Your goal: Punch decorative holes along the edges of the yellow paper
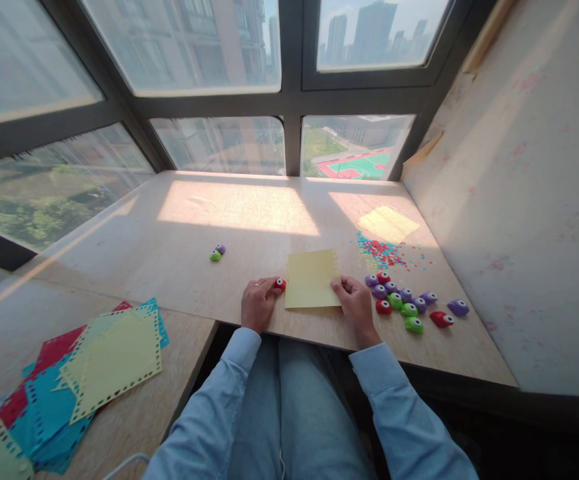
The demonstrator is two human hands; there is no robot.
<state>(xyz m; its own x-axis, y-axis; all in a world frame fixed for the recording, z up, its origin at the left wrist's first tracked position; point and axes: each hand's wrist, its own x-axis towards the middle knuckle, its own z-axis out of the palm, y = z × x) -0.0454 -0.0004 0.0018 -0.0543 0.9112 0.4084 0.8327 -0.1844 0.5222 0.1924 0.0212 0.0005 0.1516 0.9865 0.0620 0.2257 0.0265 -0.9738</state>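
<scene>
My left hand (260, 303) is closed round a small red craft punch (280, 285), which sits at the left edge of a yellow sheet of paper (311, 280). With thumb and fingers, my right hand (354, 303) pinches the sheet's right edge. Small notches show along part of the sheet's upper and right edges. Whether the paper lies inside the punch's slot I cannot tell. Two more punches, one green (215, 256) and one purple (220, 249), stand beyond my left hand.
Several red, green and purple punches (409, 310) cluster right of my right hand. Behind them lie scattered paper bits (384, 252) and another yellow sheet (389, 223). Punched yellow, blue and red sheets (119, 360) overlap at the left. Windows and a wall (534, 200) border the wooden surface.
</scene>
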